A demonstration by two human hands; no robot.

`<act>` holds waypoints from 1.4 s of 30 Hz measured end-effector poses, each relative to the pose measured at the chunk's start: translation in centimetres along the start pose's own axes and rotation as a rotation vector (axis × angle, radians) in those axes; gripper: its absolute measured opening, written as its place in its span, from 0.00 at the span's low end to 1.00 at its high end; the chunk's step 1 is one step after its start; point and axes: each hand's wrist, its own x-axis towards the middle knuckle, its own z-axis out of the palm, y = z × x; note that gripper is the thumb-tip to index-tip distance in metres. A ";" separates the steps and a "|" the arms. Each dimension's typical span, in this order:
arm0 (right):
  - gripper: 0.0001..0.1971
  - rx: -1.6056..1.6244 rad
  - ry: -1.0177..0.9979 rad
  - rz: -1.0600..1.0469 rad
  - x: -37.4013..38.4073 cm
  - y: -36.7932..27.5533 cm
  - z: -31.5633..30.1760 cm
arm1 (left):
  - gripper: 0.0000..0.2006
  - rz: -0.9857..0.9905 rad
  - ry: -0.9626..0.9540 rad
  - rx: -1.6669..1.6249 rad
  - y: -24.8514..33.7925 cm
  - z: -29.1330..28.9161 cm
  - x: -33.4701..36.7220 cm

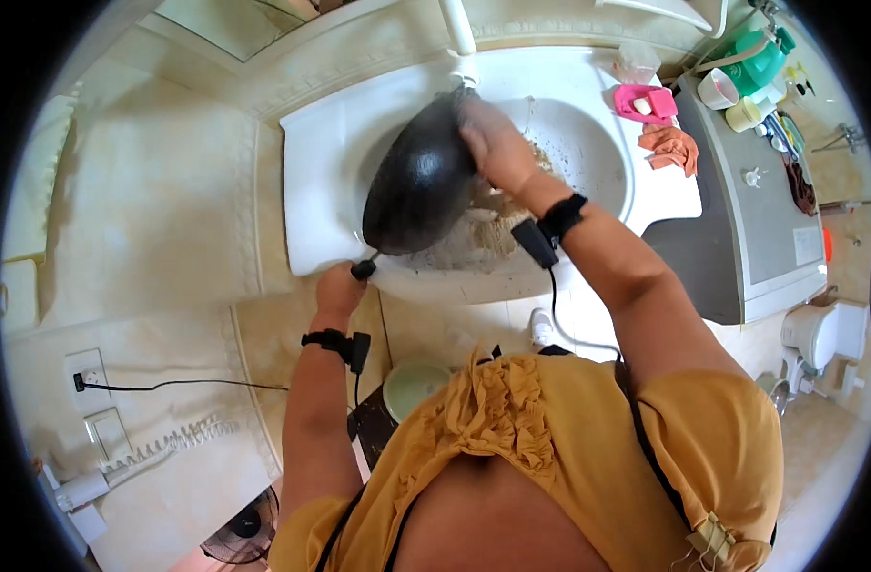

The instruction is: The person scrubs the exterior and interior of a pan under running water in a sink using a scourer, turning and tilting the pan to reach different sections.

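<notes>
The left hand [340,289] grips the black handle [363,269] of a dark, rounded metal pan [419,176], tilted over the left part of the white ceramic washbasin [307,229]. The right hand [497,148] touches the pan's far edge (whether its fingers pinch anything cannot be told). A pink plastic dish [626,100] rests on the basin's right ledge.

Black wok [418,176] over sink [602,162], left grip [338,290] on handle [363,269], right grip [498,149] opposite
</notes>
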 end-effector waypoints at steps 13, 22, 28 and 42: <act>0.13 -0.093 0.099 -0.151 1.3 -2.2 2.3 | 0.11 -0.019 0.022 -0.078 -0.8 0.2 -0.2; 0.21 -0.253 -0.292 -0.346 5.2 -4.3 0.8 | 0.10 0.055 -0.010 -0.037 -2.2 0.2 0.0; 0.20 -0.297 -0.622 0.013 3.1 -3.2 -3.0 | 0.08 0.151 0.033 0.050 -2.1 -0.5 0.3; 0.30 -0.166 -0.560 0.020 2.8 -0.7 -2.9 | 0.08 0.204 0.319 0.079 -3.0 -0.3 0.4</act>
